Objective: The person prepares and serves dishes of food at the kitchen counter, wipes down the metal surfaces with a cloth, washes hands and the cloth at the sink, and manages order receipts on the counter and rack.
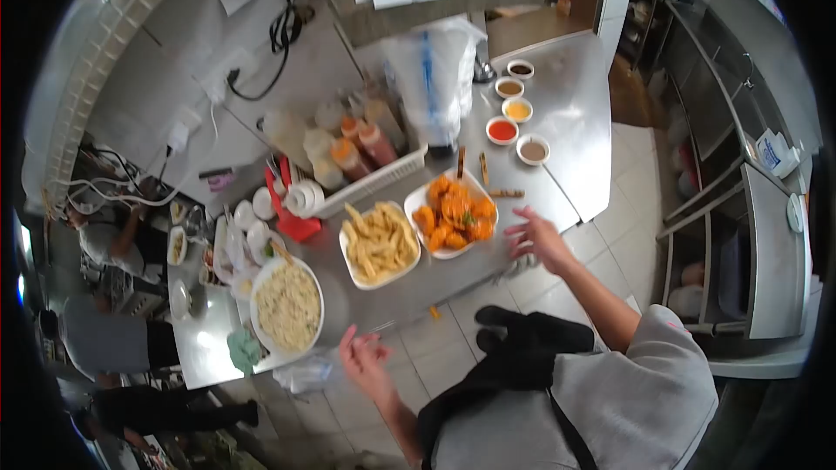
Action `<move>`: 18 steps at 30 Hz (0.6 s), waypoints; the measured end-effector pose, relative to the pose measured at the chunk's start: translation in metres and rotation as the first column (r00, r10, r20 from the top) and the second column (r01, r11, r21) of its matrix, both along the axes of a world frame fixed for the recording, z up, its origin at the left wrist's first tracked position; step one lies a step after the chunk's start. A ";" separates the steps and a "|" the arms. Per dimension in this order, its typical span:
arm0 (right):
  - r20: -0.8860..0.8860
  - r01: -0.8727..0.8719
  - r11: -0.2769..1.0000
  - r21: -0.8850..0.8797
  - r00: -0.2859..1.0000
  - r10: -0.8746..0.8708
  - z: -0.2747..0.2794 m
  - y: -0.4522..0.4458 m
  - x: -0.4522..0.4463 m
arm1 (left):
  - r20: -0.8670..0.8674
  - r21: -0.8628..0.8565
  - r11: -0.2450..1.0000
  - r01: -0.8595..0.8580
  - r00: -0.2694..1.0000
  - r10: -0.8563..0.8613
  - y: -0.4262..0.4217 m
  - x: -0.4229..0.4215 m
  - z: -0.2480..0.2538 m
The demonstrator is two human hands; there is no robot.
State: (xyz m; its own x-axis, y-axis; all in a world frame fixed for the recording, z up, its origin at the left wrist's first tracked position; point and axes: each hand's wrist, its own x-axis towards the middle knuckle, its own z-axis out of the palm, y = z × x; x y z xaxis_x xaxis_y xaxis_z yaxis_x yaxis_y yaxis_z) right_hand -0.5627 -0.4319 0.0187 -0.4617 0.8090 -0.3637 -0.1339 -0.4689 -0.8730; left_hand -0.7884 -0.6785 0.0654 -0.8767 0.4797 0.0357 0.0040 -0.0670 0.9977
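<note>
My left hand [366, 360] is raised in front of the counter's edge, fingers apart and holding nothing, nearest to a white bowl of creamy rice-like food [288, 306]. Over the front edge further right, my right hand [535, 239] hovers with spread fingers, empty. It is close to a white dish of orange glazed pieces [455, 216]. Between that dish and the creamy bowl stands a square white dish of fries [380, 245]. Small brown sticks [507, 193] lie behind my right hand.
Sauce cups [502, 130] line the steel counter's right part. Behind the dishes are a basket of squeeze bottles [370, 182], a red utensil [298, 226] and a plastic-covered stack [428, 83]. A green cloth [245, 352] lies at the left. Other people [108, 339] stand at far left.
</note>
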 end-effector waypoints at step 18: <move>-0.155 -0.520 -0.007 0.854 -0.268 0.951 0.203 -0.167 -0.125 | 0.232 -0.110 0.993 0.046 0.973 -0.020 -0.073 0.016 -0.028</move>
